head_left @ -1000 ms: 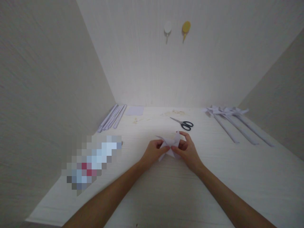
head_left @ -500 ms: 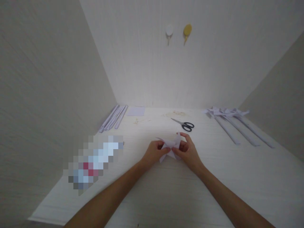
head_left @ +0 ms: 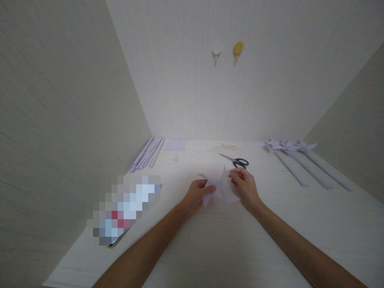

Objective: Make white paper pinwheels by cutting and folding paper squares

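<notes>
A folded white paper piece (head_left: 221, 187) with pointed flaps lies on the white table (head_left: 228, 244) between my hands. My left hand (head_left: 196, 194) pinches its left side, fingers closed on the paper. My right hand (head_left: 246, 186) holds its right edge with fingers curled over the paper. Black-handled scissors (head_left: 237, 161) lie just beyond my right hand.
Several rolled paper sticks (head_left: 148, 153) lie at the back left beside a small paper square (head_left: 175, 145). Paper pinwheels on sticks (head_left: 300, 160) lie at the back right. A blurred-out packet (head_left: 126, 208) sits at the left. Two hooks (head_left: 227, 50) hang on the back wall.
My right hand has pulled apart to the right, opening the paper wider between the hands. The view has tilted slightly downward.
</notes>
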`<state>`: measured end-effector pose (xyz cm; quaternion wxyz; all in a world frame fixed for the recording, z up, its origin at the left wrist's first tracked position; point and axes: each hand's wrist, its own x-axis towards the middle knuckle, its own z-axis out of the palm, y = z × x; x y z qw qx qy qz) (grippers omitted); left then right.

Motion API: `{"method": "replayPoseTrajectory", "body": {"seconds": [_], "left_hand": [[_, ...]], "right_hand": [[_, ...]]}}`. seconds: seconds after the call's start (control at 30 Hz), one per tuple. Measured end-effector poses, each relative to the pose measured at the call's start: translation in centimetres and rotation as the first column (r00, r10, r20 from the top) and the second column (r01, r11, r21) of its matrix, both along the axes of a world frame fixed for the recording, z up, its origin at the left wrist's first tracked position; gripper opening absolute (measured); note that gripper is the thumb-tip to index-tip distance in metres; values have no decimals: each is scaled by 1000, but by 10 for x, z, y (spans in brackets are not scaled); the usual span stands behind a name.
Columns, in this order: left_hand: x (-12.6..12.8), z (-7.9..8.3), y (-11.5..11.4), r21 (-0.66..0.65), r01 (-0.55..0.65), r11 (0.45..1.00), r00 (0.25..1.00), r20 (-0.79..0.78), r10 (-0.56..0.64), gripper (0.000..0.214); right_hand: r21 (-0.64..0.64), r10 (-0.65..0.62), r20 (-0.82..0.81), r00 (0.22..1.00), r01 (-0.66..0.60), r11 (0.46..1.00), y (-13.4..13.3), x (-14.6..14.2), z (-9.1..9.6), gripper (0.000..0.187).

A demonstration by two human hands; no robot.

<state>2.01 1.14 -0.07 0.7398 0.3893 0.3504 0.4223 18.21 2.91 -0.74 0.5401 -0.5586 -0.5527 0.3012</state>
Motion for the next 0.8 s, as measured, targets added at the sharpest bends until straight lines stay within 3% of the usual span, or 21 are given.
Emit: {"method": "replayPoseTrajectory", "body": {"seconds": [0.2, 0.37, 0.57, 0.8], "left_hand": [[-1, 7, -4, -54, 67, 996, 991, 119, -60, 17], [-3, 10, -7, -103, 131, 986, 972, 207, -107, 19], [-6, 16, -7, -111, 186, 976, 946, 290, -147, 22], [-7, 15, -5, -116, 190, 975, 935, 326, -143, 22]], "right_hand": [[72, 80, 270, 959, -103, 992, 57, -20, 13, 6], [102, 114, 449, 886, -177, 979, 95, -48, 7, 11], [109, 176, 613, 770, -303, 947, 112, -72, 2, 25], [62, 177, 696, 696, -304, 951, 122, -89, -2, 14]]}}
